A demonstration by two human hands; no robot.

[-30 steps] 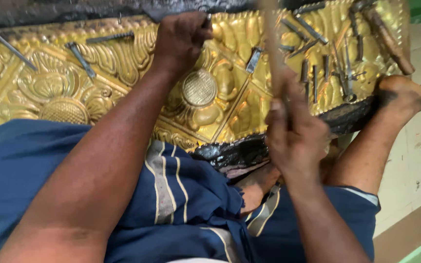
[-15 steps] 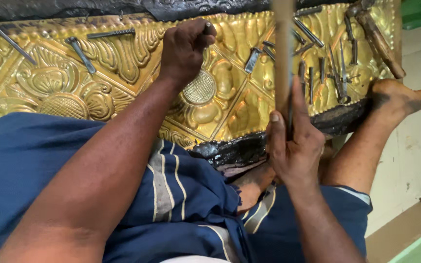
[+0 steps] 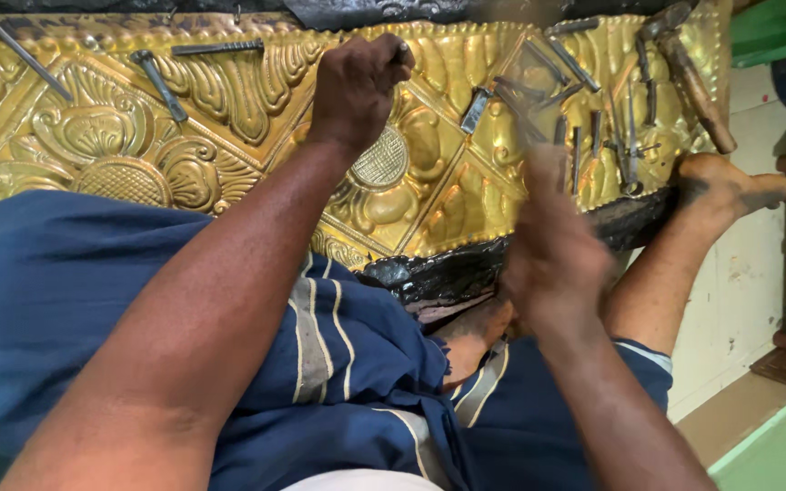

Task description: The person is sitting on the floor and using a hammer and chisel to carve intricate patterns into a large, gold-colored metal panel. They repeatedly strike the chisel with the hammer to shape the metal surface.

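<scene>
A small punch is clamped by the left hand (image 3: 357, 86) against the embossed brass sheet (image 3: 93, 136), steadied; the blurred right hand (image 3: 552, 255) is closed, contents indiscernible.

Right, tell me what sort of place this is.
Probably a metal-embossing craft workshop, worked on the floor. A large gold-coloured embossed metal sheet with floral relief lies before the seated person, slim dark metal punches are scattered across it, and a wooden-handled hammer rests at its far corner.

Embossed golden metal panel (image 3: 229, 136), punches (image 3: 584, 109) and hammer (image 3: 158, 82) lying on it
</scene>
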